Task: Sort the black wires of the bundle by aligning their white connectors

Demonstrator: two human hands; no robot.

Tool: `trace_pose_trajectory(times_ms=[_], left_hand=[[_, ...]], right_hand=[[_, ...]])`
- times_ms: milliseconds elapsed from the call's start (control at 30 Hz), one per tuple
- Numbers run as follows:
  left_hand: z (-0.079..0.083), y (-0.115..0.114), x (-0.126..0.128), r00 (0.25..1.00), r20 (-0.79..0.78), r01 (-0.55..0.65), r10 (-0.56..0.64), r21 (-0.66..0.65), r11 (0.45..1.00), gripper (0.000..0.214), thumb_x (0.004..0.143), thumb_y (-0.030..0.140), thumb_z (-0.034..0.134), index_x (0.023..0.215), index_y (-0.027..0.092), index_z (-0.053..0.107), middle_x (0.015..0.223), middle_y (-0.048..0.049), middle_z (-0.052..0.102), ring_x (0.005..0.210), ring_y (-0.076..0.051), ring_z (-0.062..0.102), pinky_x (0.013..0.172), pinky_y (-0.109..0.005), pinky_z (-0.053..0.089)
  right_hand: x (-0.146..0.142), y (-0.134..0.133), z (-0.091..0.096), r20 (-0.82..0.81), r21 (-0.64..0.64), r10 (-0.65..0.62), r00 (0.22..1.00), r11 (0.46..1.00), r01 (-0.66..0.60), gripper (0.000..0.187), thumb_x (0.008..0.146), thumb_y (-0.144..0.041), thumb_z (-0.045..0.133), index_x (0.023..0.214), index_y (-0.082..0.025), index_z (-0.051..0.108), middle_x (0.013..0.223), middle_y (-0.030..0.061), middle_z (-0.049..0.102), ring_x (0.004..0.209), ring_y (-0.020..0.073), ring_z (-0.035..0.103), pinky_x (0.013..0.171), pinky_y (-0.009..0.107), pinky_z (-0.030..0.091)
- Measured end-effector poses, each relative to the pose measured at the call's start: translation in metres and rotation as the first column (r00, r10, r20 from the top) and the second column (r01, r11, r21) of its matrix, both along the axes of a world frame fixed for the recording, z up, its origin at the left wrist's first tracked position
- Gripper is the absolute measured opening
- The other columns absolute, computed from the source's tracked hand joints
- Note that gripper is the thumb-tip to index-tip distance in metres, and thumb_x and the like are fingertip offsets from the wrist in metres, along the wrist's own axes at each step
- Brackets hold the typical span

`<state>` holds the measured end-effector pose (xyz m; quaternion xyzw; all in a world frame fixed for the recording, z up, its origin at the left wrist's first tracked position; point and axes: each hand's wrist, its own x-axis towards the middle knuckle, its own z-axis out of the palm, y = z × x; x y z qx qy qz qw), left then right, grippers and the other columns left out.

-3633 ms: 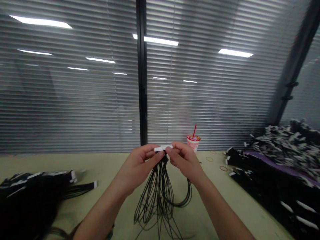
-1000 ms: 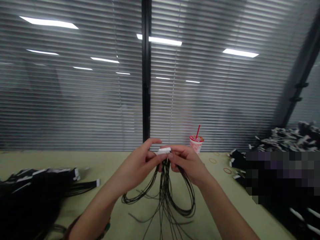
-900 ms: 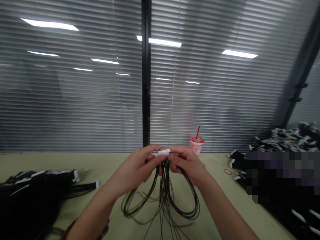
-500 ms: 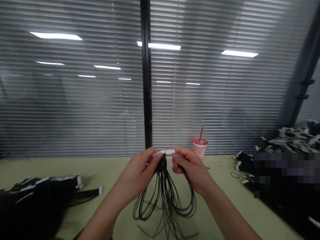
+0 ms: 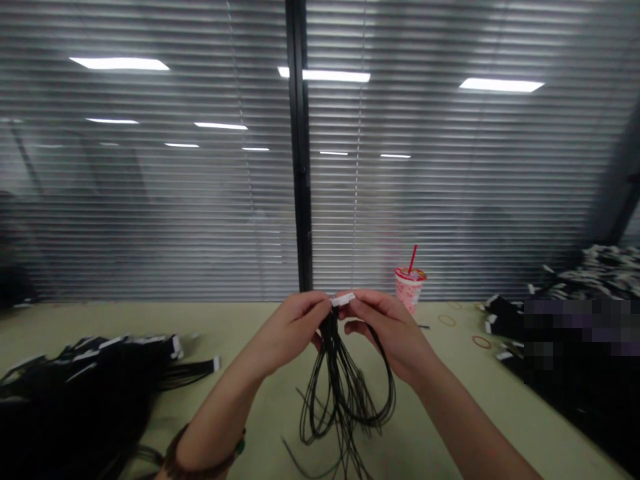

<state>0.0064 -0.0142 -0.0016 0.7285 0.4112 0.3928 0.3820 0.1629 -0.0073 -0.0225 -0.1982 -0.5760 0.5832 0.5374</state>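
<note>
- The left hand (image 5: 295, 327) has its thumb and fingers closed at the left end of the white strip (image 5: 343, 300), pinching it.
- The right hand (image 5: 395, 327) pinches the strip's other end between thumb and forefinger, its lower fingers curled.
- The strip is between the two hands, tilted slightly up toward the right – its ends partly covered by the fingertips.
- Black wires (image 5: 334, 373) hang below the grip in loops; one bundle curves up to the right hand, and some loose ends trail lowest.
- A brown bracelet (image 5: 174, 457) circles the left arm, below the grip.
- Left of the grip, well apart, a dark pile (image 5: 90, 393) with white ends lies on the table (image 5: 270, 400).
- Beyond the right hand stands a pink-and-white cup (image 5: 409, 292) with a red straw (image 5: 413, 259).
- Right of the grip lie a yellow band (image 5: 447, 325) and a red band (image 5: 482, 348) – farther right, another dark heap (image 5: 585, 407), partly pixelated.
- Behind the grip are window blinds (image 5: 200, 213).
</note>
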Motion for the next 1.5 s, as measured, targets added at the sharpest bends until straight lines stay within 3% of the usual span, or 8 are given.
trace_pose_trajectory(times_ms=[467,600,733,867,1100,1200,1300,1500], left_hand=[[0.000,-0.002,-0.003,0.989,-0.067,0.134,-0.130,0.061,0.989,0.027,0.084,0.040,0.040,0.081,0.016,0.053,0.069,0.0004,0.050,0.062,-0.010,0.046,0.053,-0.020,0.040],[-0.001,0.002,-0.003,0.994,-0.070,0.095,-0.090,0.083,0.992,0.030,0.084,0.041,0.040,0.077,0.015,0.054,0.062,0.0017,0.047,0.054,-0.009,0.044,0.049,-0.020,0.037],[0.001,0.007,-0.012,0.998,0.035,-0.058,0.056,0.055,0.997,0.033,0.083,0.043,0.040,0.071,0.015,0.051,0.057,0.0026,0.044,0.048,-0.008,0.041,0.044,-0.021,0.034],[0.005,0.009,-0.029,0.986,0.097,-0.144,0.135,0.098,0.985,0.032,0.083,0.041,0.040,0.068,0.014,0.051,0.059,0.0020,0.044,0.053,-0.008,0.039,0.049,-0.020,0.033],[0.012,0.001,-0.035,0.988,0.150,-0.037,0.024,0.089,0.995,0.025,0.082,0.037,0.045,0.073,0.015,0.053,0.066,0.0016,0.047,0.061,-0.009,0.041,0.057,-0.021,0.033],[0.012,-0.001,-0.029,0.970,0.243,0.033,-0.027,-0.021,0.999,0.023,0.082,0.037,0.047,0.074,0.015,0.051,0.067,0.0013,0.048,0.061,-0.009,0.044,0.057,-0.021,0.034],[0.012,-0.002,-0.024,0.927,0.372,0.103,-0.053,-0.114,0.988,0.021,0.082,0.035,0.047,0.075,0.015,0.049,0.065,0.0018,0.047,0.058,-0.008,0.046,0.055,-0.020,0.036],[0.012,-0.005,-0.015,0.835,0.540,0.235,-0.104,-0.180,0.955,0.020,0.083,0.029,0.046,0.071,0.014,0.050,0.068,-0.0018,0.053,0.063,-0.011,0.052,0.064,-0.025,0.042]], right_hand=[[-0.003,0.003,-0.005,-0.042,-0.057,-0.015,0.999,0.998,0.012,0.019,0.074,-0.026,0.059,0.087,-0.012,0.061,0.079,0.0046,0.060,0.070,0.0099,0.058,0.072,0.027,0.048],[-0.001,0.000,-0.003,0.054,-0.025,-0.037,0.998,0.999,0.038,0.026,0.075,-0.029,0.058,0.099,-0.017,0.057,0.080,0.0029,0.056,0.068,0.0088,0.055,0.061,0.022,0.048],[0.010,-0.002,0.001,0.268,-0.066,0.138,0.954,0.990,-0.124,0.050,0.074,-0.027,0.060,0.120,-0.024,0.040,0.069,-0.0018,0.052,0.047,0.0042,0.045,0.042,0.016,0.036],[0.025,-0.001,0.007,0.290,-0.110,0.295,0.910,0.955,-0.275,0.040,0.077,-0.029,0.058,0.113,-0.016,0.046,0.059,-0.0047,0.043,0.043,0.0017,0.036,0.042,0.015,0.030],[0.043,0.000,0.016,0.447,0.187,-0.071,0.892,0.982,-0.015,0.046,0.068,-0.030,0.066,0.111,-0.020,0.051,0.069,-0.0021,0.042,0.064,0.0069,0.042,0.056,0.019,0.034],[0.044,-0.001,0.014,0.572,0.406,-0.289,0.768,0.913,0.040,0.070,0.057,-0.031,0.074,0.120,-0.026,0.045,0.073,-0.0021,0.042,0.066,0.0083,0.040,0.057,0.020,0.033],[0.037,0.002,0.008,0.630,0.531,-0.460,0.625,0.843,0.085,0.065,0.054,-0.034,0.076,0.114,-0.025,0.052,0.069,-0.0030,0.044,0.059,0.0070,0.037,0.053,0.019,0.030],[0.023,0.016,-0.006,0.635,0.251,-0.186,0.750,0.968,0.028,0.043,0.059,-0.037,0.072,0.093,-0.015,0.058,0.057,-0.0055,0.038,0.049,0.0042,0.032,0.046,0.018,0.023]])
